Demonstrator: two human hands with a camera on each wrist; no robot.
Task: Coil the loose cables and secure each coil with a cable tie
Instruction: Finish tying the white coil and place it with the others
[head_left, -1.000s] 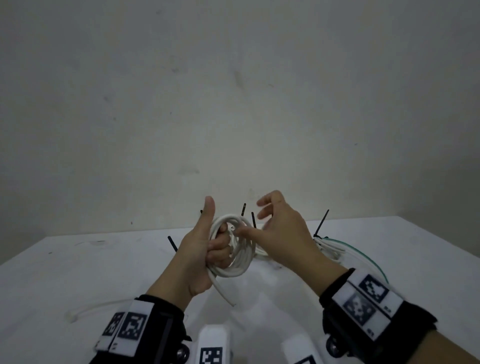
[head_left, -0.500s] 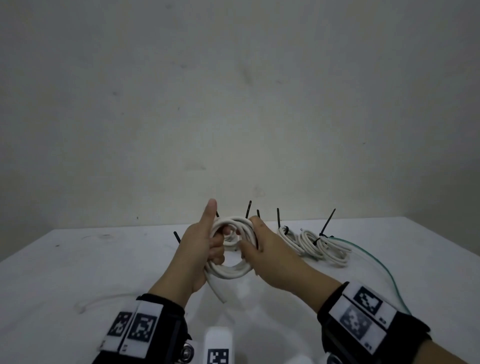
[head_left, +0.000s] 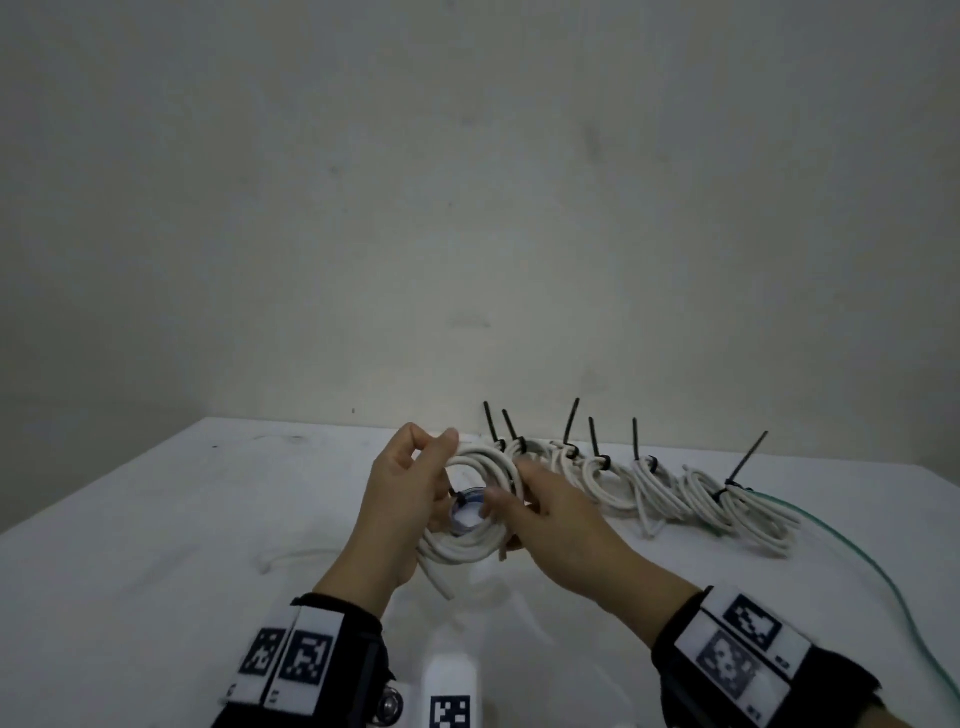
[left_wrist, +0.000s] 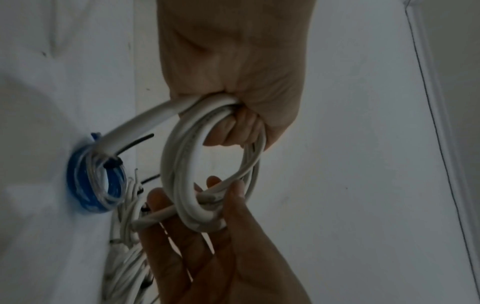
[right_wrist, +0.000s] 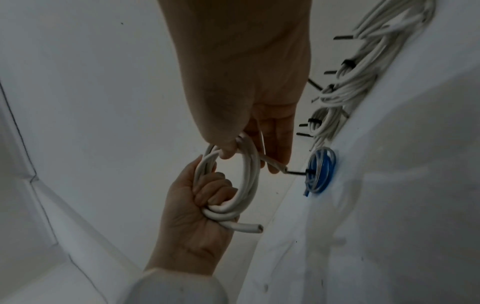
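Head view: my left hand (head_left: 402, 499) and my right hand (head_left: 561, 525) hold a white cable coil (head_left: 470, 506) between them, raised above the white surface (head_left: 156, 519). My left fingers curl round the coil's near-left side; my right hand takes its right side. Behind the coil, along the back of the surface, lies a row of tied white coils (head_left: 649, 483), each with a black cable tie (head_left: 745, 462) whose tail sticks upward. A thin green cable (head_left: 857, 551) runs off to the right. Both wrist bands (head_left: 737, 654) carry black-and-white square code markers; the small print beside them is too small to read.

Left wrist view: my left hand (left_wrist: 233, 61) is closed round the top of the white cable coil (left_wrist: 210, 168), with one cut end jutting left. My right hand's thumb and fingers (left_wrist: 207, 236) pinch the coil's lower part. On the surface lies a blue cable coil (left_wrist: 93, 181) with a black tie.

Right wrist view: my right hand (right_wrist: 249, 82) pinches the coil's upper edge, thumb inside the loop; my left hand (right_wrist: 197, 209) grips its lower part, a cut end protruding to the right. The blue cable coil (right_wrist: 320, 170) and the tied white coils (right_wrist: 363, 67) lie beyond. No readable writing on the cables.
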